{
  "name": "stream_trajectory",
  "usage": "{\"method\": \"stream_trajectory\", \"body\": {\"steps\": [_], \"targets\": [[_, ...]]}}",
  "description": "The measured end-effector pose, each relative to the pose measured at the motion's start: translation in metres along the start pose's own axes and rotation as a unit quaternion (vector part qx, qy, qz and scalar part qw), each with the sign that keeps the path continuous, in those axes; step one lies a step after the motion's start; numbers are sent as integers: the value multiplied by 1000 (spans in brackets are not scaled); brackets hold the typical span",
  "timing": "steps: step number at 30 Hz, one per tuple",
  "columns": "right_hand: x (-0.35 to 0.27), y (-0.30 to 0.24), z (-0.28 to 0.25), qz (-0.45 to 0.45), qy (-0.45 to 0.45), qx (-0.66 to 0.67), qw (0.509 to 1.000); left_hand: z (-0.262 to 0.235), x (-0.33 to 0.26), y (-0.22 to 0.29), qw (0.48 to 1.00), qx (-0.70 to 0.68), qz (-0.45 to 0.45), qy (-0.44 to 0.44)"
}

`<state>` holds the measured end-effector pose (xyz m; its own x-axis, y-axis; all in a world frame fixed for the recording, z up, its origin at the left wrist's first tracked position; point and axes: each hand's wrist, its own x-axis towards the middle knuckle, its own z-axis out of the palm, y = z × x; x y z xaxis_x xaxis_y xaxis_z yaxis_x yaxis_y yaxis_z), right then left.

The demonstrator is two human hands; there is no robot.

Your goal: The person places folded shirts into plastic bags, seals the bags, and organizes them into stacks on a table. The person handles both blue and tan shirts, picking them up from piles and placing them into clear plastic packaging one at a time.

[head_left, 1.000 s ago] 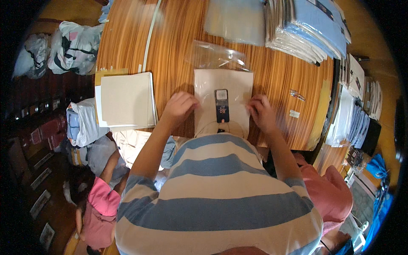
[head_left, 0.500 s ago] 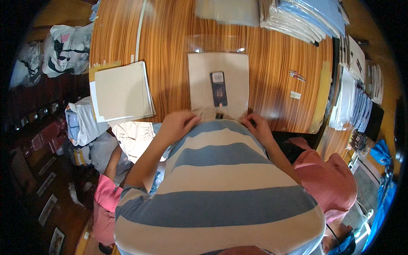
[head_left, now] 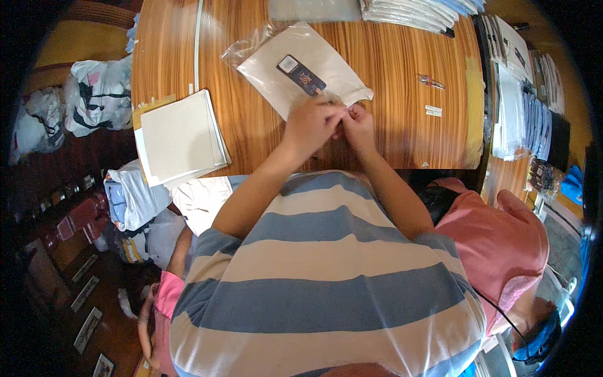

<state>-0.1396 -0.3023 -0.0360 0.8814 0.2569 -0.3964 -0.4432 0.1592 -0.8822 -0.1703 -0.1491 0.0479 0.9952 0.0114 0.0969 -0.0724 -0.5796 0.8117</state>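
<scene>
A flat beige folded garment in a clear plastic bag [head_left: 264,75] lies tilted on the striped wooden table, with a dark tag [head_left: 303,74] showing on its front. Loose clear plastic sticks out past its far left end. At the near right corner my two hands meet. My right hand [head_left: 360,130] is closed in a pinch on the bag's near edge. Right beside it, my left hand [head_left: 309,129] reaches across the near edge, its fingers bent toward the right hand and partly smeared by motion. What lies between the fingertips is hidden.
Beige and white card sheets [head_left: 182,135] are stacked at the table's left. Bagged folded garments [head_left: 408,16] sit at the far right, beside clear plastic [head_left: 314,9]. A small pen-like item [head_left: 431,81] and a white label [head_left: 433,110] lie right. People in pink are on both sides.
The bagged garment has turned counterclockwise and shifted farther from my body. Both hands, apart at its two near corners before, have come together at one corner.
</scene>
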Motion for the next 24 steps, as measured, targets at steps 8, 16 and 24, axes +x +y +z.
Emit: {"method": "stream_trajectory", "body": {"steps": [8, 16, 24], "targets": [[-9, 9, 13, 17, 0, -139, 990, -32, -56, 33, 970, 134, 113, -168], [-66, 3, 13, 160, 42, -57, 984, -25, -118, -79, 912, 343, 197, -107], [-200, 28, -99, 200, 4, -279, 939, -40, -135, -46, 986, 28, 158, 38]]}}
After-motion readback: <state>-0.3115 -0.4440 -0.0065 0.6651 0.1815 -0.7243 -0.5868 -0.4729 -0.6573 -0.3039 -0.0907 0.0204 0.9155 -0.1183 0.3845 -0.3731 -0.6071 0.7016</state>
